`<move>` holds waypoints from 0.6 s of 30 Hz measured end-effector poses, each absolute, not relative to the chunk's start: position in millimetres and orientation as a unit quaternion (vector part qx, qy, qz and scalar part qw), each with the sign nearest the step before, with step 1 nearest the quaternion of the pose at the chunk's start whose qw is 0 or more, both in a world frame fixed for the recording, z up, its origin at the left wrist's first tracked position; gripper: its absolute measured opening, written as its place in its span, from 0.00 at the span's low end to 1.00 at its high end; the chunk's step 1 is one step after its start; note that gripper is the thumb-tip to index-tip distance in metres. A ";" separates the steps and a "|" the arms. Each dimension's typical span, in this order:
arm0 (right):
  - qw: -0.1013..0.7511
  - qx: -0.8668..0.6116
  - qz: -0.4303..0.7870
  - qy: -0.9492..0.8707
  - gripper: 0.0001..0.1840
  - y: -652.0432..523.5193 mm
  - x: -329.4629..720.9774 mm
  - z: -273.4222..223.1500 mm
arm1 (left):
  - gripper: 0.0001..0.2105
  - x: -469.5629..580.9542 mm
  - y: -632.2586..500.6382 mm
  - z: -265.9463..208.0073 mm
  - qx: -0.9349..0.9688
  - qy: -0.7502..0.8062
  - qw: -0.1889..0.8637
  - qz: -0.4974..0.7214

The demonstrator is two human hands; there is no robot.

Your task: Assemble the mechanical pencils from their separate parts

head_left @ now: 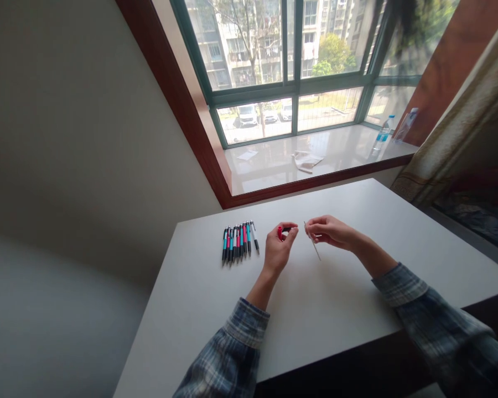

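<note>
My left hand (277, 251) is closed around a red pen barrel (279, 232), and a black part (288, 229) shows by its thumb and fingers. To its right, my right hand (331, 231) pinches a thin pen refill (314, 244), which slants down to the right over the table. A small gap separates the refill from the left hand. Left of both hands, several click pens (237, 243) in teal, red and white with black grips lie side by side in a row, tips toward me.
The white table (216, 331) meets a wall on the left and a window sill (265, 171) behind. On the sill lie a crumpled white cloth (307, 161) and a paper (247, 155). Plastic bottles (383, 134) stand at the sill's right end, near a curtain (452, 116).
</note>
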State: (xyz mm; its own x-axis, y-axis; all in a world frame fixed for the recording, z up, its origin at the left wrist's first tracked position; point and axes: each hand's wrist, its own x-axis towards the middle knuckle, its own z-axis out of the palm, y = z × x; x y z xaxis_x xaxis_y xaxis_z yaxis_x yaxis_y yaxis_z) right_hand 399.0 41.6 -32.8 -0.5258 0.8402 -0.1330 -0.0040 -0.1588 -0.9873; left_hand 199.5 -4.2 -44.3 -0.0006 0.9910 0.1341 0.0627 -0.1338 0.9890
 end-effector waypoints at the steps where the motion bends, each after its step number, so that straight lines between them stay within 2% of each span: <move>1: 0.326 -0.348 0.690 -0.544 0.17 48.5 396.3 -32.4 | 0.16 198.9 -3.4 -44.7 0.542 0.486 0.444 0.522; 4: 0.371 -0.314 0.711 -0.509 0.17 64.6 386.4 -33.2 | 0.18 197.0 -0.8 -46.4 0.533 0.493 0.446 0.523; 9: 0.449 -0.321 0.663 -0.505 0.16 73.3 373.5 -43.8 | 0.20 195.2 2.9 -49.7 0.536 0.507 0.462 0.492; 18: 0.468 -0.328 0.639 -0.514 0.16 62.7 366.5 -50.6 | 0.19 197.4 4.0 -45.3 0.557 0.531 0.433 0.470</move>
State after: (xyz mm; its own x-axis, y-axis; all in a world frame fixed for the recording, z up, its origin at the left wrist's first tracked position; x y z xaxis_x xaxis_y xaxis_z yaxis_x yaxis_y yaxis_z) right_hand 366.5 62.7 -50.6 -0.3468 0.9359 0.0609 -0.2603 -0.0337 -0.9649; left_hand 197.4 4.0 -45.3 -0.0063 0.9979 0.0641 0.1842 -0.0618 0.9809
